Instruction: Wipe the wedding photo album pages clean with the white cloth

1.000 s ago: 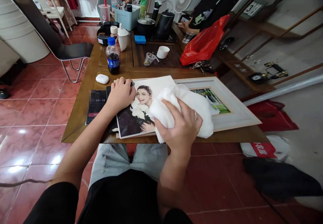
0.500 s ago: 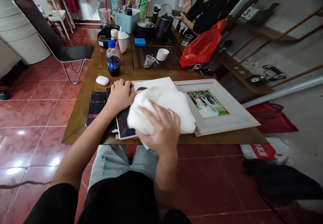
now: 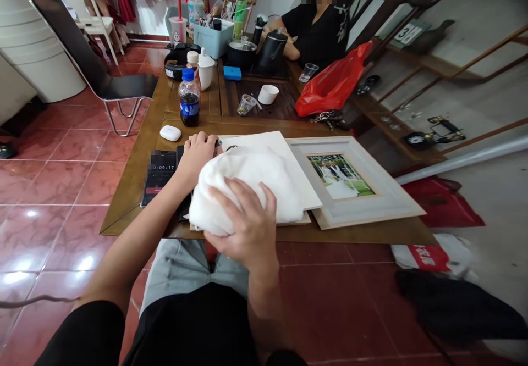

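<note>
The person's right hand [image 3: 243,226] sits on a bunched wad of soft white cloth [image 3: 243,193], fingers spread and curved over its fluffy top, pressing it down onto a smooth white sheet [image 3: 264,149] near the table's front edge. The wad bulges out around the fingers in loose, pillowy folds and hides most of what lies beneath it.

The left hand [image 3: 198,157] rests at the upper left of that sheet, fingers curled together over the edge of the pile. A small dark object shows at its fingertips, but whether they pinch it cannot be told. Beneath the sheet, a thin, dark edge of the pile shows beside the left wrist.

Just to the right, touching the pile, lies a wide, cream-painted picture frame [image 3: 371,204] with stepped moulding, holding a wedding photograph [image 3: 340,176] behind a pale border. All of this lies on a varnished wooden table [image 3: 136,184].

A phone [image 3: 159,173] lies at the left hand's side, its screen partly blurred. Farther up stand a cola bottle [image 3: 188,99] and a white earbud case [image 3: 170,133]. A crumpled red plastic bag [image 3: 334,80] sits at the table's right side, and a seated person in a black top [image 3: 317,39] is at the upper right.
</note>
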Tool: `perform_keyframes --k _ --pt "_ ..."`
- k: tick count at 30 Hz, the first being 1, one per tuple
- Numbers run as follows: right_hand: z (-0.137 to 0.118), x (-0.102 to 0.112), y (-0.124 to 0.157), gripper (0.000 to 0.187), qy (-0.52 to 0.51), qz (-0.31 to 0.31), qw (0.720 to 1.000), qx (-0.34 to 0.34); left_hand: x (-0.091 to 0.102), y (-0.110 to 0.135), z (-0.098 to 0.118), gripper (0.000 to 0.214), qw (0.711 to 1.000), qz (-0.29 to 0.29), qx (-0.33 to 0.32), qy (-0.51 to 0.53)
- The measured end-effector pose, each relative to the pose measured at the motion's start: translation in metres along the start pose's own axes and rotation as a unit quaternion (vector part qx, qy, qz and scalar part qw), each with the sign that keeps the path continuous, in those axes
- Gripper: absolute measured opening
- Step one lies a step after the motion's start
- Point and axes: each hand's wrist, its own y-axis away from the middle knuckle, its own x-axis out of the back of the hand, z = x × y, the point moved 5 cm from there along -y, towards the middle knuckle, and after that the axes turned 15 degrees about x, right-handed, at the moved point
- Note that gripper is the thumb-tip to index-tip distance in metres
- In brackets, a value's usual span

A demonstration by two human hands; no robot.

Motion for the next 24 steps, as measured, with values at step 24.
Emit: perform_keyframes --k 24 --pt "0.016 0.002 0.007 0.054 -0.009 0.020 1.000 -0.009 -0.001 0.002 -0.001 0.034 1.000 0.005 -0.013 -0.010"
